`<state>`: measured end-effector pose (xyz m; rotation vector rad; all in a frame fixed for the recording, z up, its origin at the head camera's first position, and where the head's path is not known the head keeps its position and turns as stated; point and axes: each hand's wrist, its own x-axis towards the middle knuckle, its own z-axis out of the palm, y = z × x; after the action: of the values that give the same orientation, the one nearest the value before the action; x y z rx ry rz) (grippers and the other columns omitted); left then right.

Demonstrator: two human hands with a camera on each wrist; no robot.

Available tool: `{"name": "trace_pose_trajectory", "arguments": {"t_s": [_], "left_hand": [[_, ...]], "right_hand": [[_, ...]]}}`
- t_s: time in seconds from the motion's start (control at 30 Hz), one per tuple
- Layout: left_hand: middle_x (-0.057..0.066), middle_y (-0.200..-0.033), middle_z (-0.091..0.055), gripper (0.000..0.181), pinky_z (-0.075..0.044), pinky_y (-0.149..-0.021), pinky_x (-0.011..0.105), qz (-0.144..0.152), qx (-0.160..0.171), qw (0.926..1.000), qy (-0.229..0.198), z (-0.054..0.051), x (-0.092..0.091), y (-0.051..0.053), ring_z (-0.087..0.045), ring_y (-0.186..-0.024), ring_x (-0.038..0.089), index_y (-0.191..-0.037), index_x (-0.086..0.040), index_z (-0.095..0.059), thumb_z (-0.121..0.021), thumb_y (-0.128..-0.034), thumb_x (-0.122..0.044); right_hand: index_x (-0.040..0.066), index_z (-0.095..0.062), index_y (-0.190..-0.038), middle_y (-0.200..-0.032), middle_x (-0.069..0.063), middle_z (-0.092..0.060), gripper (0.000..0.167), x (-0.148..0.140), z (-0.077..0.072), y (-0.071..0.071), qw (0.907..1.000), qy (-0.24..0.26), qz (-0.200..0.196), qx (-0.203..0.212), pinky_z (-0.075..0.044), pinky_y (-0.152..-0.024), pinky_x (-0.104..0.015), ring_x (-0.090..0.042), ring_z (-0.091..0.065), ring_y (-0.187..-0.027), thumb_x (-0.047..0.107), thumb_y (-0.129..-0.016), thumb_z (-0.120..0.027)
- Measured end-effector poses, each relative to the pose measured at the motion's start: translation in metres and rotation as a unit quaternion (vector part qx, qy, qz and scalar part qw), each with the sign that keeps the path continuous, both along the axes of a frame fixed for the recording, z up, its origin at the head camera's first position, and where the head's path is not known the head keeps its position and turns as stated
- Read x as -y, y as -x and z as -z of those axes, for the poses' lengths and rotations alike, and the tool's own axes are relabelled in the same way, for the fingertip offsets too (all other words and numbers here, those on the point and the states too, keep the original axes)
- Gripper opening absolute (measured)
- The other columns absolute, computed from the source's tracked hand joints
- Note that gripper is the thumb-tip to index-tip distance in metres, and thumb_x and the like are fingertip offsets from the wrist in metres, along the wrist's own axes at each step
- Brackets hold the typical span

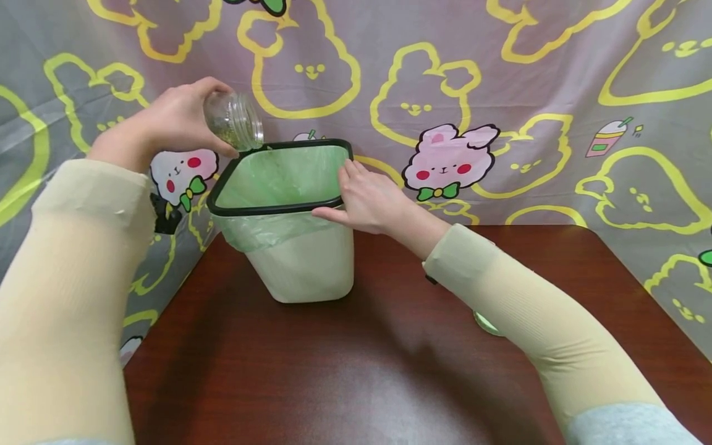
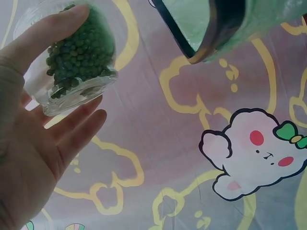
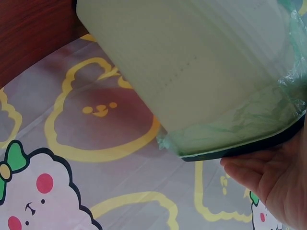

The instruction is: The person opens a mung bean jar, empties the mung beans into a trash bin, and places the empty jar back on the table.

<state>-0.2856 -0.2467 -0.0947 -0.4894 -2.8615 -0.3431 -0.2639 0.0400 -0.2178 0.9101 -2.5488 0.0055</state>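
Holding jar nr bin, LH

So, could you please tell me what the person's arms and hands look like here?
The left sleeve and right sleeve are pale yellow, each with a cuff-like band at the wrist. Light grey cloth shows at the right sleeve's upper end. A small black piece shows beside the left cuff, too unclear to identify. The left hand and right hand look bare, without gloves.

The bin is cream, its liner green.
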Motion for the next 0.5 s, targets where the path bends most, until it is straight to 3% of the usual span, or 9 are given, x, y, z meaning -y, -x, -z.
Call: {"name": "trace_pose_trajectory", "arguments": {"t_s": [0.23,0.5], "left_hand": [[0.03,-0.143,-0.037,0.104,-0.036,-0.091,0.064,-0.007,-0.019,0.9997,-0.01,-0.005,-0.0021,-0.0038,-0.039,-0.119,0.049,-0.151,-0.007,-0.025,-0.088,-0.0697,-0.022],[0.032,-0.14,-0.04,0.101,-0.039,-0.087,0.062,0.0,0.005,0.9996,0.026,-0.0021,-0.003,-0.0028,-0.042,-0.118,0.047,-0.151,-0.006,-0.027,-0.086,-0.0708,-0.02]], "right_hand": [[-0.005,-0.052,-0.103,-0.104,-0.016,-0.052,0.075,0.0,-0.0016,-0.0007,1.0,-0.002,0.002,0.002,-0.052,-0.078,-0.039,-0.028,-0.053,-0.098,0.069,-0.089,-0.047],[-0.005,-0.053,-0.101,-0.103,-0.016,-0.051,0.075,0.0009,-0.0009,-0.0007,1.0,0.001,0.0,0.006,-0.051,-0.08,-0.039,-0.028,-0.053,-0.097,0.069,-0.089,-0.047]]}}
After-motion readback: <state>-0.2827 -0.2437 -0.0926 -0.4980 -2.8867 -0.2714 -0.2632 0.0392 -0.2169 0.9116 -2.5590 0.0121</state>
